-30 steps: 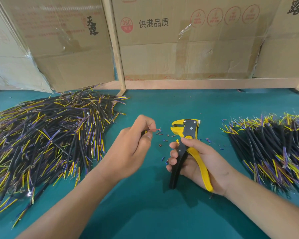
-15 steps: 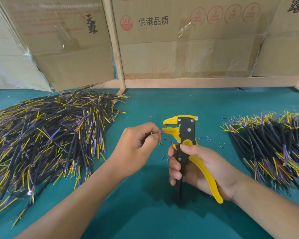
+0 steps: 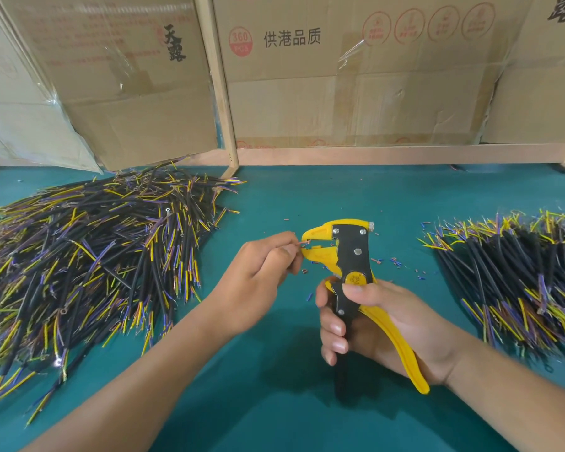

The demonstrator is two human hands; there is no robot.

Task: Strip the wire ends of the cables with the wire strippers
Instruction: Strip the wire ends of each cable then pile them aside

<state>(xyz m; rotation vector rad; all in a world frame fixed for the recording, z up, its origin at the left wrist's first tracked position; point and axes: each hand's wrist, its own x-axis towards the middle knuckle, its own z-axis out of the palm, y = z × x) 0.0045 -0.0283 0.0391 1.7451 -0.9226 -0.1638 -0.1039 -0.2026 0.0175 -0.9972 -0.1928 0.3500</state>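
At the centre of the green surface (image 3: 307, 197), the right hand (image 3: 382, 324) wraps its fingers around the handles of the yellow and black wire strippers (image 3: 353, 265), thumb laid across the black body near the round yellow badge, holding the tool upright with its beak-like head pointing toward 9 o'clock. The handles are spread apart, the yellow one angling down toward 5 o'clock past the palm. The left hand (image 3: 258, 278), just at 9 o'clock of the tool's head, is curled with thumb and forefinger pinching a thin wire end (image 3: 302, 244), whose tip sits at the mouth of the tool between the two yellow halves of its head; the rest of that cable is hidden inside the fist. Small coloured scraps of insulation (image 3: 395, 262) lie scattered on the surface around the tool. A large heap of black cables (image 3: 88, 256) fills the 9 o'clock side, and a second cable pile (image 3: 516, 278) lies at 3 o'clock. Cardboard boxes (image 3: 340, 76) stand along 12 o'clock.
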